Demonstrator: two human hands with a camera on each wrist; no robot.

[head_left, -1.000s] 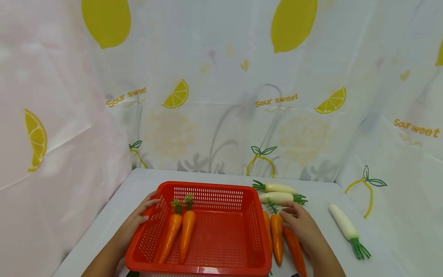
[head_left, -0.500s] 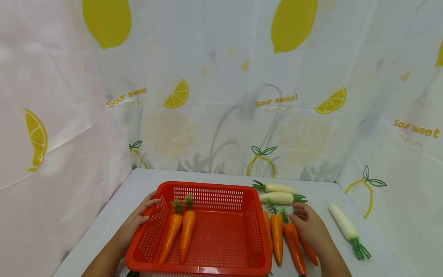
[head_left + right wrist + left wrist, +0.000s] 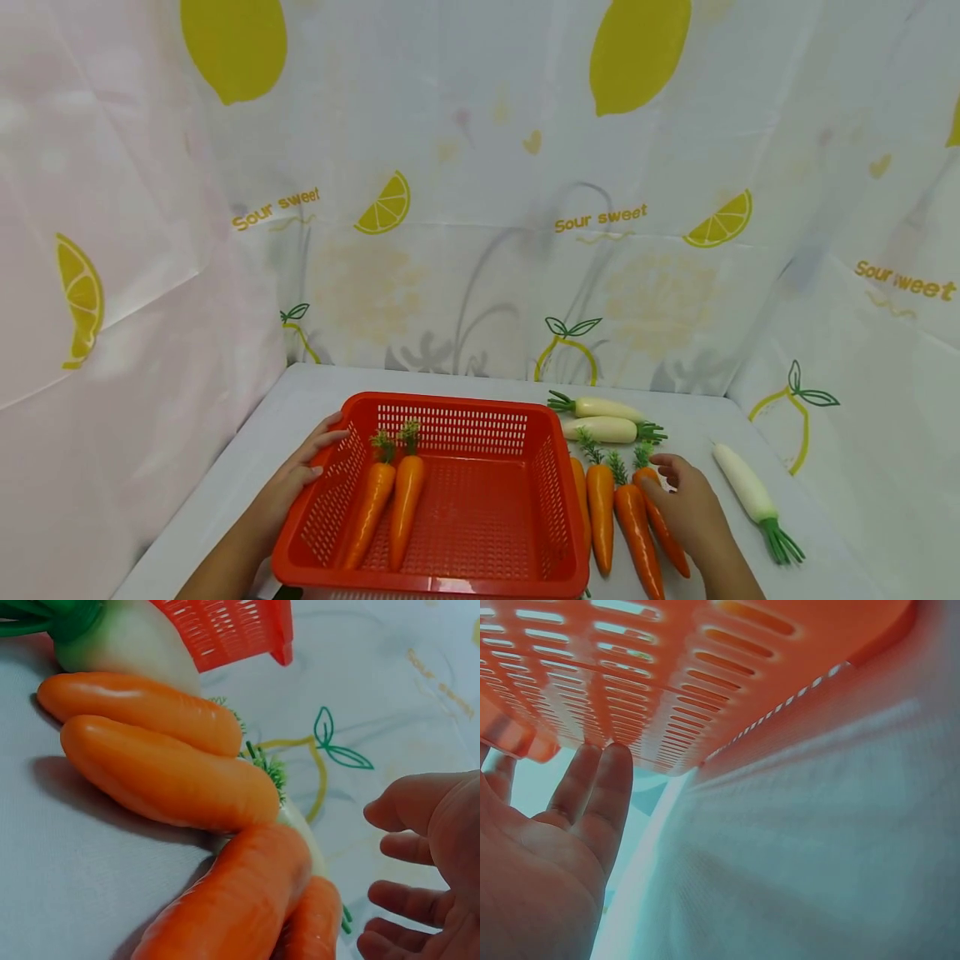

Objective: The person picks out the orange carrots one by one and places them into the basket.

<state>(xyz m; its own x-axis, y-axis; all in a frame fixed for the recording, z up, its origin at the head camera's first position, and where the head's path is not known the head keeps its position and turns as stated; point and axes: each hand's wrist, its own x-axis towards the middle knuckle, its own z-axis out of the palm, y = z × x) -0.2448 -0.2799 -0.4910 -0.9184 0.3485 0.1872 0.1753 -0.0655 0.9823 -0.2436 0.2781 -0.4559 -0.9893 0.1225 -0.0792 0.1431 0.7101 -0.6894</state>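
Carrots (image 3: 633, 521) beside right hand (image 3: 690, 512)

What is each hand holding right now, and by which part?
Nothing is gripped. The left hand rests open against the red basket's left wall; the right hand lies open beside the outermost carrot.

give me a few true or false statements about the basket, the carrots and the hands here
1. Two orange plastic carrots lie inside the red perforated plastic basket. True.
2. The left hand lifts a carrot out of the basket. False: it rests on the basket's left wall, fingers straight.
3. Three white plastic radishes lie on the white table outside the basket. True.
4. The right hand grips a radish. False: it lies beside the rightmost loose carrot, holding nothing.
5. The basket holds a radish. False: only carrots.
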